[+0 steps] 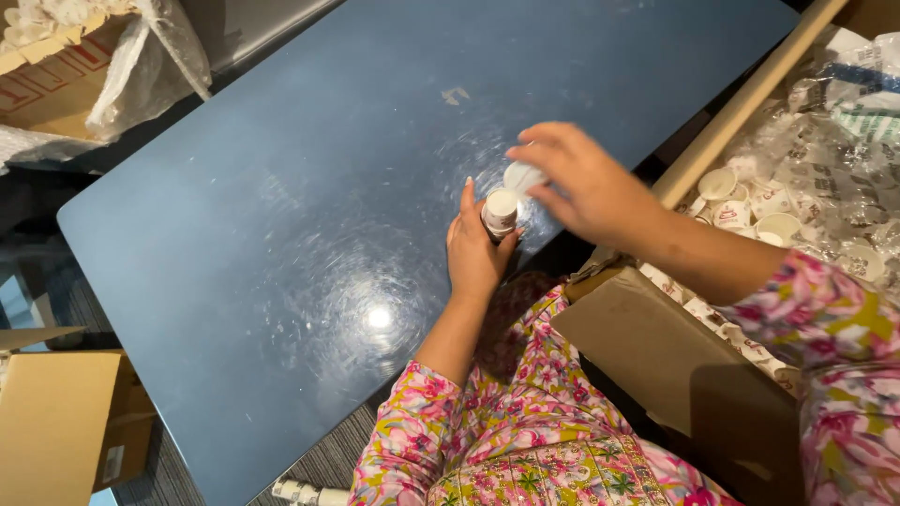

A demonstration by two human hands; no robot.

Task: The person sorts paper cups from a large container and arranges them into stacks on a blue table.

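left grip (476, 245) holds a small bottle (499, 214) upright; right grip (586, 183) pinches its white cap (521, 176) just above.

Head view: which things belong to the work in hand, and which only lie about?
In use:
left hand
small white-topped bottle
right hand
small white cap

Lying about:
blue table
brown cardboard box
loose white caps
plastic-lined carton

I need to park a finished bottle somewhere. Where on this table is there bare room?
Nearly all of the blue table is bare: the whole stretch left of and beyond the left hand, out to the far edge. Crowded only at the near right edge, where the left hand grips a small bottle and the right hand holds a white cap.
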